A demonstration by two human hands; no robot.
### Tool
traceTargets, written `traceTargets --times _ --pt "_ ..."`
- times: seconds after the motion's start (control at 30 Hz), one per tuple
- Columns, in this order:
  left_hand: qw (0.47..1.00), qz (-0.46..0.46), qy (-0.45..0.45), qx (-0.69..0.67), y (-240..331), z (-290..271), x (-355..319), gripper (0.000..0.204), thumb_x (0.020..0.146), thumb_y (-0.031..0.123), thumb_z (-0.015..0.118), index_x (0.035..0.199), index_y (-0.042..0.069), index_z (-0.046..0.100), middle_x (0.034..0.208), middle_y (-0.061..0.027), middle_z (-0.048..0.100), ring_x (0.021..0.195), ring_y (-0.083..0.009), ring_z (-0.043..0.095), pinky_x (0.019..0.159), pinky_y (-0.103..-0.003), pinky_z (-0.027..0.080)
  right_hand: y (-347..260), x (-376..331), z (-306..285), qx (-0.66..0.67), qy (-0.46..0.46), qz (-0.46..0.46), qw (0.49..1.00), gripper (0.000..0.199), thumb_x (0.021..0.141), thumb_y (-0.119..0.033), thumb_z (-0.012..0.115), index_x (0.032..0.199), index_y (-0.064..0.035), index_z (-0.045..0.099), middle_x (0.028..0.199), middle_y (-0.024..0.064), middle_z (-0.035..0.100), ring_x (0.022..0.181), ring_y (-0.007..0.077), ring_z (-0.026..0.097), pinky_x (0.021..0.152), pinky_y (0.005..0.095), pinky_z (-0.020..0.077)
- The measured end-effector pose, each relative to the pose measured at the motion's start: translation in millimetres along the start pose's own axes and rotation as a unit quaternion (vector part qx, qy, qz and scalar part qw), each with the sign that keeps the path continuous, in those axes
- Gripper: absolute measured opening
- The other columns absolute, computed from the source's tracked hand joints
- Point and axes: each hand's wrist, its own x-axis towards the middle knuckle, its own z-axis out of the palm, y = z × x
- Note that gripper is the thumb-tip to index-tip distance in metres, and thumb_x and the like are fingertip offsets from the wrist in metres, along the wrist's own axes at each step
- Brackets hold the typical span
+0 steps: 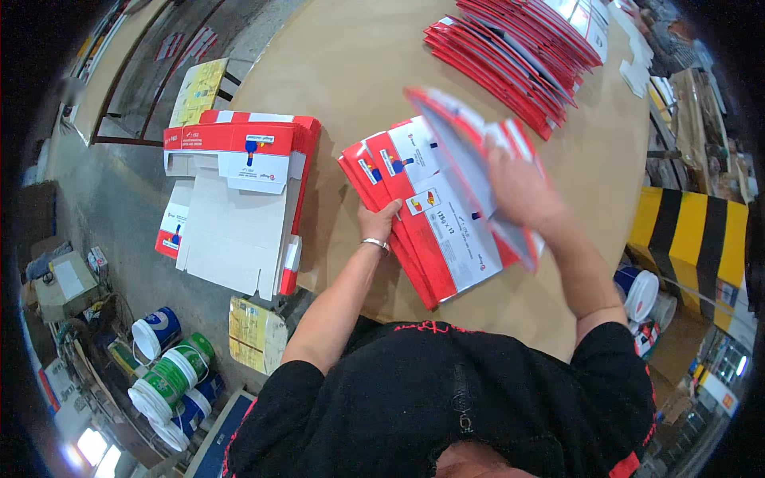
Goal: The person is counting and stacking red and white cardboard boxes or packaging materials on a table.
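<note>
A yellow-and-black striped panel [690,239] stands beside the counter [343,72] at the right. Three piles of flat cartons are here: left pile [235,215], far pile [510,68] and middle pile [458,231], whose edge the left hand [381,221] holds with its fingers. The right hand's [514,187] fingers grip a raised carton [458,151], blurred, above it. At least three buckets [170,381] are on the floor, contents hidden.
</note>
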Motion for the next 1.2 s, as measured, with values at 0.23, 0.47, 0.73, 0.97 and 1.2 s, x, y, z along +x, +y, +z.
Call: traceTargets --times 0.23,0.47,0.73,0.97,1.2 --pt "0.999 -0.015 -0.014 -0.039 6.1 12.0 -1.7 0.052 0.069 0.008 0.076 0.114 0.0 0.05 0.105 -0.011 0.063 0.089 -0.0213 0.062 0.079 -0.034 0.051 -103.8 -9.1 101.3 0.248 -0.087 0.089 0.961 0.071 0.083 -0.021 0.048 0.134 0.0146 0.015 0.134 0.0372 0.028 0.084 0.0427 0.061 0.073 0.0452 0.0511" --pt "0.998 -0.027 -0.055 0.023 -15.1 -9.8 13.8 0.062 0.066 0.008 0.078 0.118 0.0 0.046 0.106 -0.0133 0.061 0.088 -0.0203 0.062 0.075 -0.032 0.052 -85.8 17.4 89.0 0.355 -0.107 0.0 0.929 0.082 0.079 -0.042 0.062 0.135 0.0064 0.027 0.123 0.0321 0.046 0.094 0.0399 0.06 0.081 0.0427 0.0485" --pt "0.986 -0.017 -0.155 -0.052 28.9 3.2 -20.5 0.051 0.067 0.005 0.078 0.111 -0.002 0.052 0.103 -0.0114 0.062 0.088 -0.0203 0.063 0.077 -0.034 0.053 29.3 83.9 90.8 0.526 0.032 0.174 0.832 0.075 0.081 -0.032 0.066 0.138 0.0006 0.031 0.117 0.0214 0.056 0.1 0.0264 0.059 0.082 0.0356 0.0472" --pt "0.969 -0.032 -0.24 -0.054 69.9 15.0 -38.3 0.047 0.067 0.002 0.077 0.109 -0.001 0.055 0.102 -0.0096 0.063 0.087 -0.0177 0.063 0.076 -0.032 0.053 22.0 32.4 22.8 0.596 0.174 0.056 0.782 0.034 0.079 -0.008 0.064 0.112 0.0005 0.056 0.091 0.0066 0.064 0.08 0.011 0.059 0.071 0.0254 0.0477" --pt "0.969 0.021 -0.242 -0.043 87.6 9.1 -51.4 0.038 0.068 0.0 0.074 0.102 0.0 0.059 0.096 -0.0089 0.066 0.083 -0.0171 0.064 0.075 -0.031 0.053 70.7 -57.3 -76.8 0.544 0.533 0.082 0.642 0.018 0.082 -0.008 0.066 0.098 -0.0036 0.06 0.088 0.0009 0.063 0.076 0.0066 0.055 0.066 0.0234 0.0455"
